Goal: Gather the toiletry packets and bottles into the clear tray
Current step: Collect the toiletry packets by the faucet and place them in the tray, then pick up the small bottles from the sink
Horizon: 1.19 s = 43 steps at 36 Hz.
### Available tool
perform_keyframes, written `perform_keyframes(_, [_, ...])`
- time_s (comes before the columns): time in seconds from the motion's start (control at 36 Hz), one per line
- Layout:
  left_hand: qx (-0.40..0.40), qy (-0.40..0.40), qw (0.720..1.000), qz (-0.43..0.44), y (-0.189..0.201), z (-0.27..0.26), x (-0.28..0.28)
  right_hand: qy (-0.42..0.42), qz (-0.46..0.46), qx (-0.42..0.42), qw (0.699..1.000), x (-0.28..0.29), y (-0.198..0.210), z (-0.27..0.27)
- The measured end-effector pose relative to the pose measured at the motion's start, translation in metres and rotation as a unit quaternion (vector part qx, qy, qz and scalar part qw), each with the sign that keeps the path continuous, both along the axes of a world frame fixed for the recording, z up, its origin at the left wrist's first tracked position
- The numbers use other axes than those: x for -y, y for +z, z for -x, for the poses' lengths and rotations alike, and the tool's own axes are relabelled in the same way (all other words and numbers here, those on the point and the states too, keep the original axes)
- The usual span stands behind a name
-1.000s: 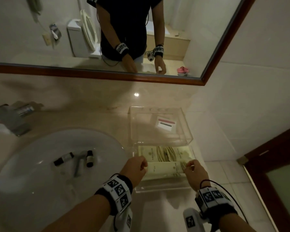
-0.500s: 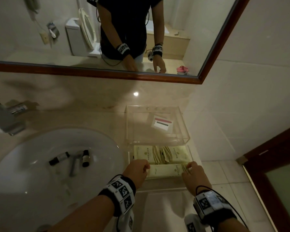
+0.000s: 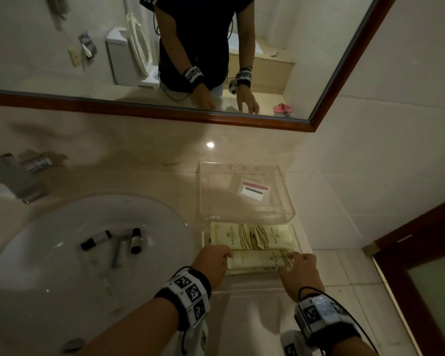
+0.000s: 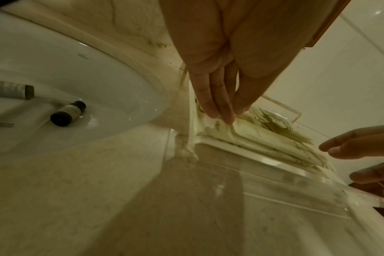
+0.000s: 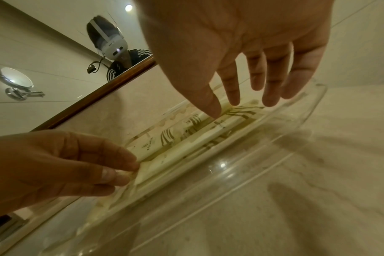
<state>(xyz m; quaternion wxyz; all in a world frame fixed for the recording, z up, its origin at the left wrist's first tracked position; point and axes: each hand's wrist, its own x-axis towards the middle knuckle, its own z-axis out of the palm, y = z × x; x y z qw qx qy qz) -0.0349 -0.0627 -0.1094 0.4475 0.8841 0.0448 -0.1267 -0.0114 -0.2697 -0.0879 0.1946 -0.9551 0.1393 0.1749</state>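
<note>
A clear tray (image 3: 254, 289) sits on the counter right of the sink and holds several cream packets with striped ends. The front packet (image 3: 257, 260) lies flat in it. My left hand (image 3: 228, 255) pinches that packet's left end (image 5: 143, 166) between thumb and fingers (image 4: 225, 117). My right hand (image 3: 292, 258) is open, its straight fingertips (image 5: 215, 110) resting on the packet's striped right end. Two dark small bottles (image 3: 95, 240) (image 3: 136, 240) and a pale tube (image 3: 118, 250) lie in the sink basin, apart from both hands.
A taller clear box (image 3: 244, 199) with a label stands just behind the tray against the wall. The white sink (image 3: 36, 278) fills the left, with a chrome faucet (image 3: 16, 176) behind it. A framed mirror (image 3: 165, 111) hangs above. The counter ends right of the tray.
Both hands lowered the front packet into the tray. The right hand's fingers straightened from gripping its end and now rest on top of it.
</note>
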Motion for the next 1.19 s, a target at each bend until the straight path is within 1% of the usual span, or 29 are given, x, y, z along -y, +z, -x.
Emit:
perform_keyframes(0.11, [0.008, 0.006, 1.0, -0.014, 0.006, 0.004, -0.007, 0.01, -0.008, 0.029, 0.999, -0.007, 0.008, -0.001])
perform_keyframes(0.25, [0.016, 0.008, 0.999, -0.03, 0.018, 0.009, -0.025, 0.042, -0.033, 0.059, 0.997, -0.031, 0.021, -0.006])
perform_keyframes(0.53, [-0.012, 0.07, 0.996, -0.059, 0.03, 0.034, -0.102, 0.13, -0.073, 0.081, 0.985, -0.114, 0.03, -0.004])
perform_keyframes(0.67, [-0.022, 0.111, 0.991, -0.071, 0.031, 0.052, -0.144, 0.172, -0.081, 0.061, 0.98, -0.163, 0.028, 0.003])
perform_keyframes(0.81, [-0.045, 0.149, 0.985, -0.073, 0.027, 0.075, -0.184, 0.21, -0.094, 0.018, 0.973, -0.209, 0.021, 0.013])
perform_keyframes(0.89, [-0.047, 0.165, 0.982, -0.08, 0.022, 0.087, -0.206, 0.242, -0.077, 0.011, 0.967, -0.235, 0.018, 0.019])
perform_keyframes(0.97, [-0.06, 0.169, 0.979, -0.092, 0.019, 0.097, -0.227, 0.262, -0.056, 0.002, 0.964, -0.259, 0.014, 0.024])
perform_keyframes(1.08, [-0.079, 0.168, 0.977, -0.105, 0.014, 0.109, -0.253, 0.283, -0.039, -0.049, 0.957, -0.288, 0.001, 0.031])
perform_keyframes(1.19, [-0.152, 0.144, 0.971, -0.111, 0.002, 0.116, -0.279, 0.31, -0.024, -0.112, 0.944, -0.313, -0.009, 0.037])
